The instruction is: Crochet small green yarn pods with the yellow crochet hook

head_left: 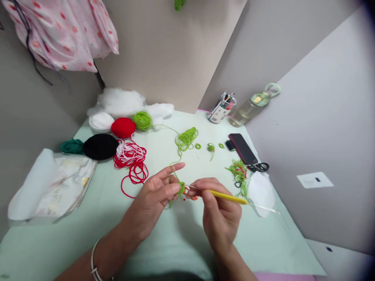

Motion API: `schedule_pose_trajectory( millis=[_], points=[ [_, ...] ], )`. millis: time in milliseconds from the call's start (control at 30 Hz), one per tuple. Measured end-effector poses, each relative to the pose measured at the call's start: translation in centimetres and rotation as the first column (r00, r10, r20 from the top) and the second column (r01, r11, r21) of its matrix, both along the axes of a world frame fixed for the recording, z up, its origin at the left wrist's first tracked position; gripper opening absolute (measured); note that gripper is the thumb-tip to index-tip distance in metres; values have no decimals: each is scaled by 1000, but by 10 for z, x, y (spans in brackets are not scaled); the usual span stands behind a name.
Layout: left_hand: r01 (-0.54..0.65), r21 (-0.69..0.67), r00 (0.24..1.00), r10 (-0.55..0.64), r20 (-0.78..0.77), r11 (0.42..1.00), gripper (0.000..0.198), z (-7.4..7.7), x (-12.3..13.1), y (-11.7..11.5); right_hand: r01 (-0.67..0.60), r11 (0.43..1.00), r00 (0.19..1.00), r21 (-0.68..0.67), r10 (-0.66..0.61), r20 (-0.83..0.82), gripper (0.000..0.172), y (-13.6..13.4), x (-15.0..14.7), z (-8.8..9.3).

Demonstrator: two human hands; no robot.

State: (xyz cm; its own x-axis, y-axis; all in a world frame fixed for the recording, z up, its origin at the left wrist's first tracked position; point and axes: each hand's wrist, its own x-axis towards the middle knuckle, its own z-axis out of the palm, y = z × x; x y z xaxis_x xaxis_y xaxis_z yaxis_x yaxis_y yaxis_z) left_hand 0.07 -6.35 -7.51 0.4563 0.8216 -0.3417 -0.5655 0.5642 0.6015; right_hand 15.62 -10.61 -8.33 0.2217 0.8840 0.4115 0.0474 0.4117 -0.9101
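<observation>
My left hand [159,187] pinches a small green crochet piece [182,188] between thumb and fingers, its index finger stretched out with green yarn running over it. A crochet hook [228,197] with a yellow handle lies in my right hand [221,218], held like a pen, its metal tip at the green piece. From my left hand the yarn leads up to a loose green yarn heap [187,138] and on towards a green yarn ball [142,121]. Something small and orange-red [194,198] shows just below the hook; I cannot make out what it is.
White stuffing [123,102] and white, red and black yarn balls [100,147] sit at the left, beside tangled red yarn [137,171] and a plastic bag [64,183]. Small green crochet pieces [211,147], a phone [243,148], scissors [260,167], a pen cup [220,111] and a bottle [249,110] stand or lie right.
</observation>
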Motion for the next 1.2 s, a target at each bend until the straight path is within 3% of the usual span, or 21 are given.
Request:
schedule_pose_trajectory(
  millis=[100,167,400,467,533,600,667,733,800,933,1067,1200],
  points=[
    [-17,39,1000,18,-22,999,43,-1,0,0,-78,993,970,-91,55,-236,16,3,1,1],
    [-9,67,999,12,-46,998,40,-5,1,-2,-117,987,951,-109,79,-299,15,5,0,1],
    [-1,159,993,21,-120,987,35,-13,3,-6,-164,979,963,-122,132,-235,15,10,-1,-2],
    [-30,155,990,51,-130,988,33,-11,5,-6,-107,990,987,-95,94,-133,17,9,-3,-4],
    [-69,135,986,88,-140,988,37,-9,7,-7,-1,1000,995,1,0,105,23,5,-4,-7],
    [-70,89,989,81,-123,994,43,-8,9,-8,74,986,919,151,-126,373,34,1,-5,-10],
    [-21,22,997,22,-73,1000,46,-8,9,-8,93,968,858,233,-197,475,42,-2,-5,-11],
    [14,-29,1000,-14,-18,999,41,-8,8,-6,97,980,914,176,-157,375,36,-2,-3,-9],
    [-11,-46,1000,11,-4,999,34,-7,5,-3,80,995,987,54,-87,136,26,1,0,-4],
    [-63,25,995,65,-75,998,23,-5,1,-1,-55,994,973,-98,31,-231,16,9,4,2],
    [-28,146,988,49,-146,989,30,-5,3,-6,-130,985,972,-117,104,-209,13,12,1,-1],
    [-63,149,983,87,-160,987,33,-4,4,-6,-137,973,958,-183,84,-273,12,12,1,-2]
  ],
)
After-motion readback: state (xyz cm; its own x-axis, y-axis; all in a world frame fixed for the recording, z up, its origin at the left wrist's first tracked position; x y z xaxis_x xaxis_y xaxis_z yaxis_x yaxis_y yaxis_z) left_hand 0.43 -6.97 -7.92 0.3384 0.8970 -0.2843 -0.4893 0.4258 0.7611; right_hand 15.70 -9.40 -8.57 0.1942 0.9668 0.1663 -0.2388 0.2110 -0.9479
